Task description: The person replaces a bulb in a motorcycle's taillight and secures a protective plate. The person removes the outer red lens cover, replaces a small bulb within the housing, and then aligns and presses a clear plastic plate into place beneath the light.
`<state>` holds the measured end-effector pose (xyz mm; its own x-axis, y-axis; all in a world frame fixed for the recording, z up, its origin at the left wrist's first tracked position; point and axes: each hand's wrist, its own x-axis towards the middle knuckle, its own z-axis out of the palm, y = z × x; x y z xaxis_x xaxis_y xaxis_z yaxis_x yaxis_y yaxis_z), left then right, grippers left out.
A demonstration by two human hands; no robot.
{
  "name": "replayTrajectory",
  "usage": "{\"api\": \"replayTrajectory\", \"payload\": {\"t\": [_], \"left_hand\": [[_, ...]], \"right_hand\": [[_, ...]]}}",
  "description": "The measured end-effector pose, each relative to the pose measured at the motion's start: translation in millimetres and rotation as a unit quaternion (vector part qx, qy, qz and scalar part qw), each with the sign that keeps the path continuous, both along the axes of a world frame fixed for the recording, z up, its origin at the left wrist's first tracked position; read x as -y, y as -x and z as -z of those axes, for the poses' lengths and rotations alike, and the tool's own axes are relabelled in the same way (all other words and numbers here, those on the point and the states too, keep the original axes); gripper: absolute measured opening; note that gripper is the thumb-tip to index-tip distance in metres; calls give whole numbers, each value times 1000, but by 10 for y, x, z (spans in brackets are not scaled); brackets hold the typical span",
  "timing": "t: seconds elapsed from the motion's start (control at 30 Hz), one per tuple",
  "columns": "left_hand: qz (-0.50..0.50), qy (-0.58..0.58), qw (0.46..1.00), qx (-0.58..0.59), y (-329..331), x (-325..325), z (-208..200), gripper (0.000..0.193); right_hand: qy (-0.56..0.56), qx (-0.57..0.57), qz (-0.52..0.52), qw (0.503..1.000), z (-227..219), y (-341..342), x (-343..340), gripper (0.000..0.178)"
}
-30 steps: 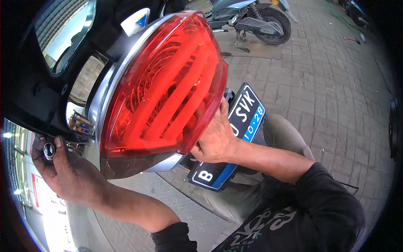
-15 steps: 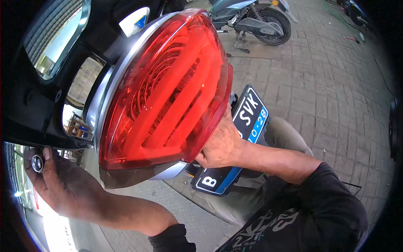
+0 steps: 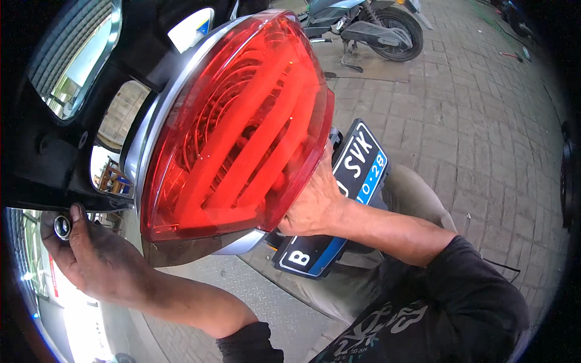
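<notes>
A large red scooter tail light (image 3: 242, 136) with a silver surround fills the middle of the view. My right hand (image 3: 315, 202) reaches in under its right edge, beside the black and blue licence plate (image 3: 327, 248), and its fingers are hidden behind the light. At the lower left, my left hand (image 3: 100, 257) is closed, its thumb and fingertips up against the lower edge of a black panel (image 3: 54, 163). Among those fingers shows a small oval silver piece (image 3: 62, 227) with a dark centre; whether it is held or worn cannot be made out.
Another scooter (image 3: 381, 33) stands on its stand at the back. A red-handled tool (image 3: 511, 55) lies on the brick paving (image 3: 472, 121) at the far right. Below the tail light is a grey textured metal plate (image 3: 242, 296). My knee in pale trousers (image 3: 417, 190) sits beside the licence plate.
My left hand has shifted slightly right and up along the panel edge, its thumb turned a little. The right hand stays under the light, with only a slight shift. The view has moved slightly.
</notes>
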<state>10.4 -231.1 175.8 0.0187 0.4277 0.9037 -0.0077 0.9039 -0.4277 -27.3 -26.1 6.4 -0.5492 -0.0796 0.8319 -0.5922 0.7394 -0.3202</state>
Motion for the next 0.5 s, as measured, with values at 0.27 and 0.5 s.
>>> {"api": "replayTrajectory", "payload": {"t": [0.27,0.5], "left_hand": [[33,-19,999,7,-25,39,2,21],[61,4,998,22,-43,-19,8,22]], "right_hand": [[-21,-42,9,999,-5,5,-23,59],[-39,-68,-4,997,-9,39,-121,55]]}}
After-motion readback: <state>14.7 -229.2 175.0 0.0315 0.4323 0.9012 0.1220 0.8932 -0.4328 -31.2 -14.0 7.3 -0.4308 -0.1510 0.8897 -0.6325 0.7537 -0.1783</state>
